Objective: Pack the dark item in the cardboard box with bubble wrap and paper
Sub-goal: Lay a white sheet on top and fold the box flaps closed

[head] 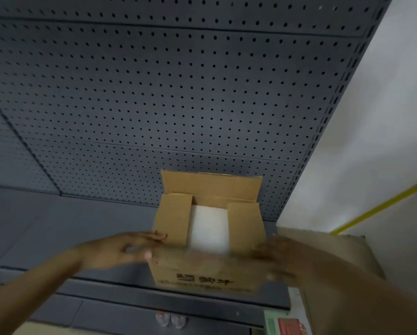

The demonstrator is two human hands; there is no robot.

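Observation:
A cardboard box (202,274) with black printed characters on its front sits on a dark grey shelf. Its top flaps stand open, the back one upright. White paper or wrap (208,228) fills the opening; no dark item shows. My left hand (120,250) is against the box's left side, fingers spread at the left flap. My right hand (275,257) presses the box's right front corner. Both hands are motion-blurred.
The grey pegboard back panel (178,105) rises behind the box. Beside the box on the right lies a beige padded mailer or bag (335,250). Below the shelf edge (154,298) are clear plastic bits (171,320) and a red-and-green package (287,325). A white wall with a yellow stripe is right.

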